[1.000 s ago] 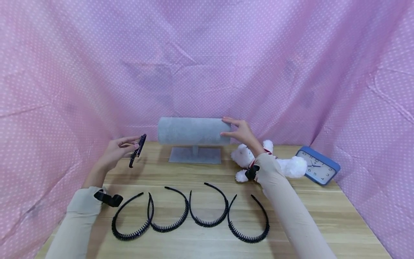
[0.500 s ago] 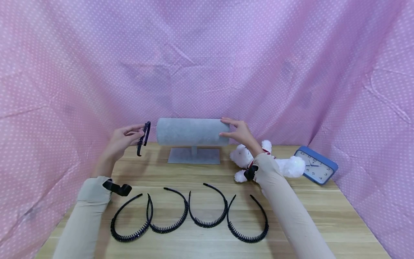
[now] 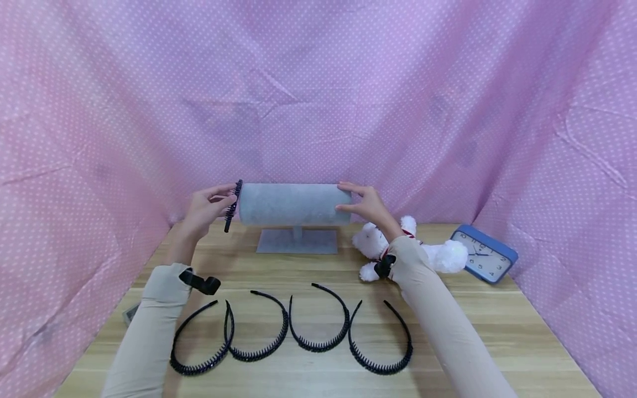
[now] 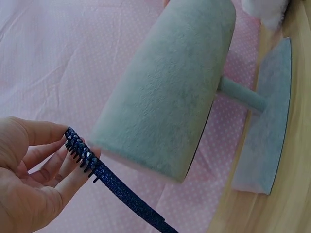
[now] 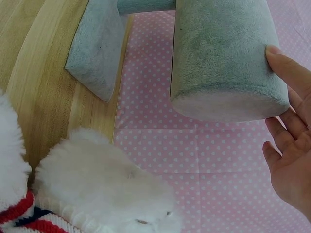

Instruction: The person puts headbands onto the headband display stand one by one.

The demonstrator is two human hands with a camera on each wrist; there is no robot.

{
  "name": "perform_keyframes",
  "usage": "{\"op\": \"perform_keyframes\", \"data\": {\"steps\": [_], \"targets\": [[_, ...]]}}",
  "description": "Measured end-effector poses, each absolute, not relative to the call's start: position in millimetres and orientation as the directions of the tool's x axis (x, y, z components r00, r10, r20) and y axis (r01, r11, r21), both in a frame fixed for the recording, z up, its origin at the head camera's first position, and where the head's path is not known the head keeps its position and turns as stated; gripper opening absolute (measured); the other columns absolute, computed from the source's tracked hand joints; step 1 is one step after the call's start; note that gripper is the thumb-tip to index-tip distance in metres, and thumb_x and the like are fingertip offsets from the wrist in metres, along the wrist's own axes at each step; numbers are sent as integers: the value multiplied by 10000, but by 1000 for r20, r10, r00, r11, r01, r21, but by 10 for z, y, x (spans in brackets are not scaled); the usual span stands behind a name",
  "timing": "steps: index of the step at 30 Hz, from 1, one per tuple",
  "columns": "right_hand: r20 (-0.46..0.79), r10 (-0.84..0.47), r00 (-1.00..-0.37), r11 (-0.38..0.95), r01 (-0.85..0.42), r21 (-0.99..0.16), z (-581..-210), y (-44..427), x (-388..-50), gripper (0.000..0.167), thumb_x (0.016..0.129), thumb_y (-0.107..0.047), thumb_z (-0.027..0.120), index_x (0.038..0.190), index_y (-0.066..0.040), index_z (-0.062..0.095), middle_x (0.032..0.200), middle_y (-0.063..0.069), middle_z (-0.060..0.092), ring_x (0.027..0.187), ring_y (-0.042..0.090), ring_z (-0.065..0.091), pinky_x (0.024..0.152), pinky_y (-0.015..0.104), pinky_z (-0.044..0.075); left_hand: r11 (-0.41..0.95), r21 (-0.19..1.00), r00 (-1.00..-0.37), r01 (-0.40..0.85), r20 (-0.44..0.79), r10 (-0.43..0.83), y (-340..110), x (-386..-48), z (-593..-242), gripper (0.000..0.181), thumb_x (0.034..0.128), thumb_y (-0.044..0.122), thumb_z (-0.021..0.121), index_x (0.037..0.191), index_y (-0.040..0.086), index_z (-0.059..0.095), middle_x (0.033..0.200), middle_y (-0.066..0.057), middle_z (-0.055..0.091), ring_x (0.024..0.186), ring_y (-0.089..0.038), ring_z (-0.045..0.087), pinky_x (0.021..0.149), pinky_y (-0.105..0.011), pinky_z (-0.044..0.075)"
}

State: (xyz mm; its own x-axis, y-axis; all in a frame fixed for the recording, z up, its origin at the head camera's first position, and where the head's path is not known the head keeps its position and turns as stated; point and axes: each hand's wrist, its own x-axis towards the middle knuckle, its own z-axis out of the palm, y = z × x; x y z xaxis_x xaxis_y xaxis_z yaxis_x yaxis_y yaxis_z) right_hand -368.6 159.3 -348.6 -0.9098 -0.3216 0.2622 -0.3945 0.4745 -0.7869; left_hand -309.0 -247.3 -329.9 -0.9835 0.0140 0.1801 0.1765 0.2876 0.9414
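My left hand (image 3: 203, 211) pinches a dark, glittery toothed headband (image 3: 232, 206) between thumb and fingers. In the head view the headband stands nearly on edge beside the left end of a grey, velvety headband display stand (image 3: 293, 204). In the left wrist view its beaded top (image 4: 83, 151) is close to the roll's end; whether they touch I cannot tell. At the other end, my right hand (image 3: 369, 207) holds the roll with thumb and fingers spread across its edge. The right wrist view shows the thumb (image 5: 286, 68) on the roll's side; some fingertips are hidden behind it.
Several dark toothed headbands (image 3: 320, 347) lie in a row across the wooden table (image 3: 239, 381). A white plush toy (image 3: 450, 257) lies at the right, partly under my right arm, next to a blue clock (image 3: 485, 254). A small grey object (image 3: 129, 313) shows beside my left sleeve.
My left hand has moved right and slightly up with the headband, from apart to close beside the roll's left end. The right hand stays on the roll.
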Motion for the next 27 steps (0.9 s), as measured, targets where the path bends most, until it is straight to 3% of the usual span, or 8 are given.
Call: {"op": "perform_keyframes", "data": {"steps": [10, 15, 19, 23, 27], "targets": [[271, -323, -907, 475, -404, -782, -3487, 1591, -3683, 611, 842, -228, 852, 1408, -184, 627, 1551, 0, 512, 1509, 269, 379, 1259, 515, 259, 370, 896, -963, 244, 269, -15, -2303, -3128, -3358, 409, 981, 113, 660, 1370, -7, 620, 1001, 76, 635, 864, 27, 595, 670, -140, 529], [267, -327, -906, 465, -401, -790, -3485, 1590, -3681, 618, 838, -233, 855, 1410, -187, 625, 1552, -9, 511, 1513, 255, 371, 1264, 503, 252, 433, 862, -955, 265, 298, -9, -2267, -3163, -3337, 398, 979, 103, 657, 1361, -6, 630, 1086, -101, 655, 862, 8, 592, 687, -107, 510], [274, -329, -904, 460, -407, -789, -3487, 1584, -3689, 614, 835, -236, 857, 1404, -182, 630, 1546, -8, 518, 1508, 249, 381, 1265, 490, 255, 513, 814, -951, 273, 307, 19, -2246, -3179, -3299, 403, 991, 127, 647, 1372, -2, 623, 1163, -232, 652, 929, -115, 628, 696, -99, 511], [277, -331, -902, 461, -411, -786, -3496, 1593, -3690, 613, 839, -228, 854, 1406, -171, 627, 1551, -4, 512, 1512, 247, 375, 1268, 488, 247, 587, 754, -944, 293, 324, 54, -2227, -3191, -3276, 397, 997, 144, 642, 1366, 0, 627, 1158, -242, 658, 995, -279, 645, 674, -118, 481], [277, -332, -902, 463, -412, -785, -3501, 1598, -3687, 614, 844, -235, 849, 1412, -176, 622, 1554, -9, 508, 1512, 245, 373, 1267, 487, 251, 628, 707, -934, 325, 345, 95, -2215, -3212, -3270, 386, 994, 131, 645, 1350, -18, 632, 1137, -246, 664, 983, -329, 641, 663, -157, 470]]}}
